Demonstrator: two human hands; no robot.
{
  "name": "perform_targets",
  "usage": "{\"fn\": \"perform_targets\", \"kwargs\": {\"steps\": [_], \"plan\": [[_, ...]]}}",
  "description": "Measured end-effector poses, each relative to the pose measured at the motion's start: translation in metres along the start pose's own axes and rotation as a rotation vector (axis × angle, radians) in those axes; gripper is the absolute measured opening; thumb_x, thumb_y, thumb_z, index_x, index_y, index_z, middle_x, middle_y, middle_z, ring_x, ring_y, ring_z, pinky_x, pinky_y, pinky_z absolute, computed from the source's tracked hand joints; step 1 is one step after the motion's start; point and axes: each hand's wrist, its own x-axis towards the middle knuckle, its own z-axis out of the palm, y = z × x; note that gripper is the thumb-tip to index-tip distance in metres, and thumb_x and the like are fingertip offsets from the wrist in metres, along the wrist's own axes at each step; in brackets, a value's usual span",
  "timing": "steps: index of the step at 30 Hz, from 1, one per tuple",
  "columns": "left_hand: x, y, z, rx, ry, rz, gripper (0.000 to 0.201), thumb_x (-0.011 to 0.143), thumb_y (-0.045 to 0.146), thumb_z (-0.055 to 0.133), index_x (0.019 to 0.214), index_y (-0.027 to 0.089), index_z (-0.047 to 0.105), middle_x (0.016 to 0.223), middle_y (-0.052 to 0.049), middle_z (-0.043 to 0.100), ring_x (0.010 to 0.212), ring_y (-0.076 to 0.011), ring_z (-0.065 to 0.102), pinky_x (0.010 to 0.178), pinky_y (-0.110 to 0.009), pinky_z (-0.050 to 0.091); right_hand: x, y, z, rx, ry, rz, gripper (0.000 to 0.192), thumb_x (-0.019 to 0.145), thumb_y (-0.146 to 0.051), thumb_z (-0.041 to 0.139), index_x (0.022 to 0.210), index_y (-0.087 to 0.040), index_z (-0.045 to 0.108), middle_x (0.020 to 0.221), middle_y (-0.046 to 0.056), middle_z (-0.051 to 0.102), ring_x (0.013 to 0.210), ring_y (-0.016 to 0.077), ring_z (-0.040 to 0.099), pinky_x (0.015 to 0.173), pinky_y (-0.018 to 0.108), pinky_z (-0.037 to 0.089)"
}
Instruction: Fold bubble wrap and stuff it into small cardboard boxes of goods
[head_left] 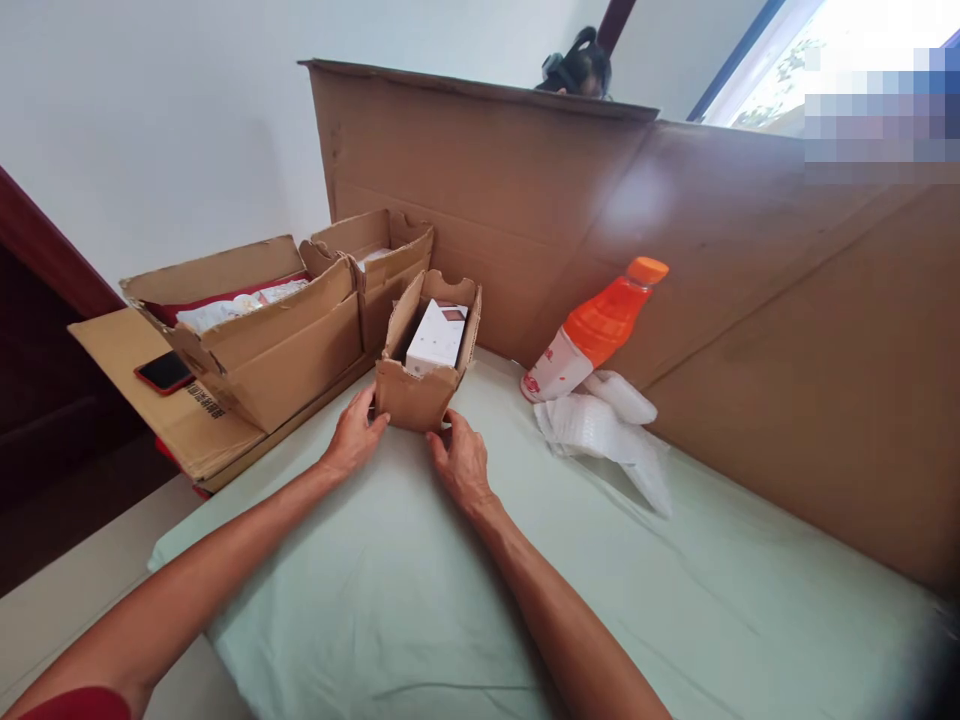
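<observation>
A small open cardboard box (420, 392) stands on the pale green cloth (465, 590) in front of me. Inside it lies a white carton (437, 336) with a small dark mark on top. My left hand (354, 436) rests against the box's near left corner, fingers touching the cardboard. My right hand (459, 458) touches the near right bottom edge of the same box. Neither hand grips anything.
Two larger open cardboard boxes (277, 345) with packets stand at the left, a red phone (163, 372) on a flap beside them. An orange bottle (592, 330) leans on a tall cardboard wall (750, 330), white plastic wrapping (600, 425) below it. A person's head shows behind the wall.
</observation>
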Motion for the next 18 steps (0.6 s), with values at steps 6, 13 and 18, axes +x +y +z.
{"fn": "perform_targets", "kwargs": {"steps": [6, 13, 18], "plan": [[0.042, -0.017, 0.011, -0.004, 0.166, -0.057, 0.057, 0.081, 0.019, 0.065, 0.135, 0.016, 0.047, 0.12, -0.014, 0.069, 0.109, -0.024, 0.069, 0.099, -0.042, 0.055, 0.036, -0.005, 0.02, -0.012, -0.012, -0.059, 0.063, 0.088, -0.023, 0.056, 0.148, -0.009, 0.043, 0.141, 0.021, 0.059, 0.126, 0.0307, 0.057, 0.105, 0.044, 0.039], [0.056, -0.028, 0.011, 0.07, 0.245, -0.054, 0.034, 0.082, 0.018, 0.065, 0.116, 0.016, 0.06, 0.115, -0.015, 0.071, 0.111, -0.0275, 0.068, 0.103, -0.044, 0.052, 0.048, -0.006, 0.03, -0.032, -0.046, -0.099, 0.069, 0.086, -0.025, 0.058, 0.15, -0.007, 0.04, 0.149, 0.021, 0.053, 0.135, 0.0312, 0.05, 0.109, 0.043, 0.034], [0.059, -0.032, 0.014, 0.126, 0.272, -0.063, 0.046, 0.082, 0.02, 0.066, 0.127, 0.016, 0.058, 0.125, -0.015, 0.07, 0.117, -0.0274, 0.067, 0.105, -0.042, 0.051, 0.048, -0.005, 0.031, -0.046, -0.075, -0.122, 0.072, 0.088, -0.027, 0.059, 0.154, -0.01, 0.036, 0.151, 0.02, 0.052, 0.138, 0.031, 0.048, 0.111, 0.044, 0.033]]}}
